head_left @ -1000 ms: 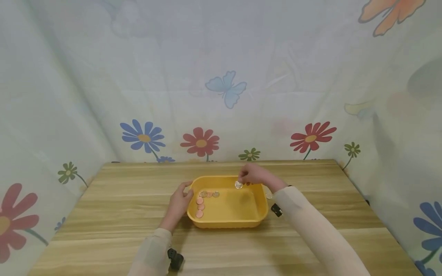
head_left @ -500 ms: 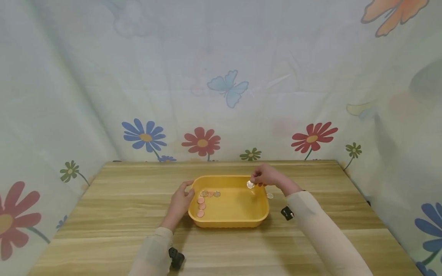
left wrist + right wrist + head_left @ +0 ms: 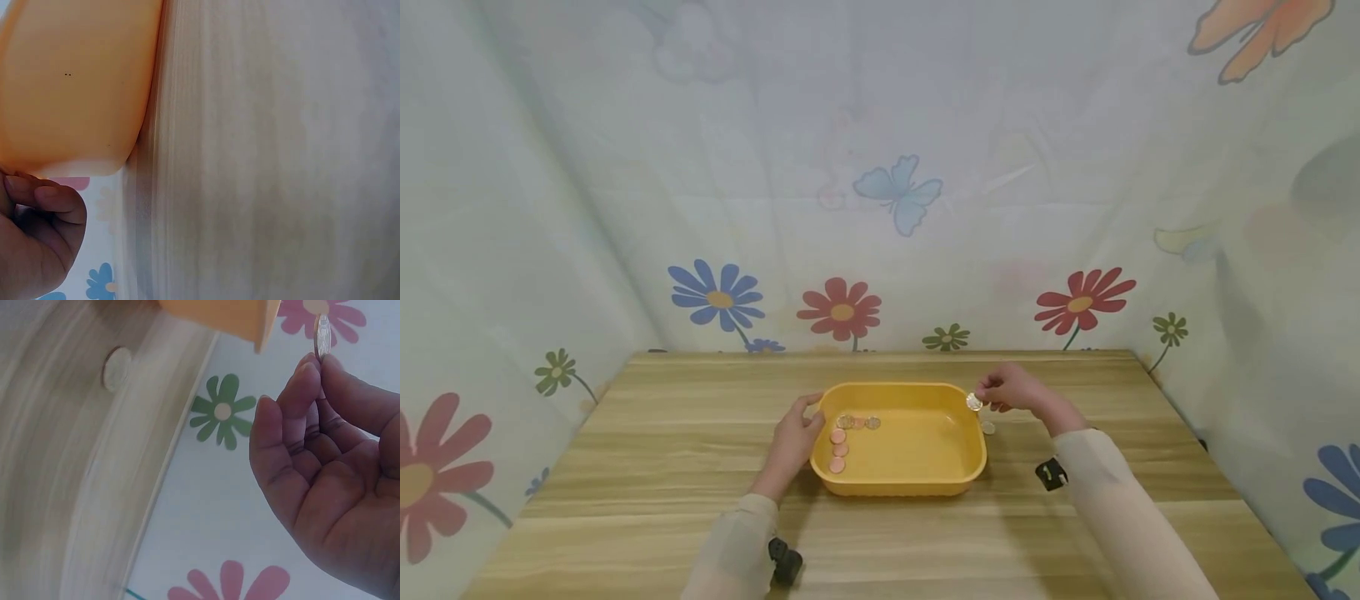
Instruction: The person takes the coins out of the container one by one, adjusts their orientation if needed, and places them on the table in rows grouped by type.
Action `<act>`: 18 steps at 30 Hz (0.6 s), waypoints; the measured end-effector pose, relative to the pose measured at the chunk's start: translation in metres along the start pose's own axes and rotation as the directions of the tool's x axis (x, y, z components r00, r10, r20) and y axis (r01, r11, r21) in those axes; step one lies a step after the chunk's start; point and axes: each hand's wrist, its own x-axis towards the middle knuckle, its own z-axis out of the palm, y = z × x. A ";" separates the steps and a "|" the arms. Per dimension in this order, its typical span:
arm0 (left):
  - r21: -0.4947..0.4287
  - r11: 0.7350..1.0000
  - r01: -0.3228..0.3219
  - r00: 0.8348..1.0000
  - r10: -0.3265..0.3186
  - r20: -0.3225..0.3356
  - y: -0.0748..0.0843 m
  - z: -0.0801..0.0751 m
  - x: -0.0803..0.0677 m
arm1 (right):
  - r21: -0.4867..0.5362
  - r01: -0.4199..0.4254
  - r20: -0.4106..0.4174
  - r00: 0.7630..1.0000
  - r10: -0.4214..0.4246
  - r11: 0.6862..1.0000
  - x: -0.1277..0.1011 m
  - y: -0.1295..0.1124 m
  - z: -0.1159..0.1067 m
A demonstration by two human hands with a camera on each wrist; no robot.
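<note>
Left sleeve: the pale sleeve comes in from the near edge, a small black wrist camera beside it on the desk.
Left hand: the left hand rests against the left end of the yellow tray; in the left wrist view its fingers curl at the tray's rim, and this grip steadies the tray as it did a second ago.
Yellow tray: it sits on the desk between the two hands, and its place has not changed.
Coins in tray: a small group of pink and silvery coins lies at the tray's left end, just as it lay a second ago.
Right hand: the right hand pinches a silver coin between thumb and fingertips, its grip clamped on the coin's edge.
What changed: a second ago this hand held the coin over the far middle of the tray; now hand and coin are past the tray's far right corner, above the bare desk.
Meaning: the coin appears to be coming out of the tray, not going in.
Loose coin: another silver coin lies flat on the desk just right of the tray, near the held one.
Backdrop: a cloth with flowers and a blue butterfly hangs behind the desk.
</note>
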 end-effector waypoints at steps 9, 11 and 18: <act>0.008 1.000 -0.018 1.000 0.018 -0.013 0.001 0.000 -0.001 | 0.084 -0.059 0.006 0.998 0.058 0.995 -0.013 0.024 -0.006; 0.014 1.000 -0.018 1.000 0.018 -0.017 0.001 0.000 -0.001 | 0.100 -0.066 0.006 0.998 0.065 0.993 -0.014 0.030 -0.006; -0.004 1.000 -0.012 1.000 0.012 -0.005 0.002 0.000 -0.003 | 0.107 -0.097 -0.008 0.995 0.098 0.990 -0.015 0.051 0.000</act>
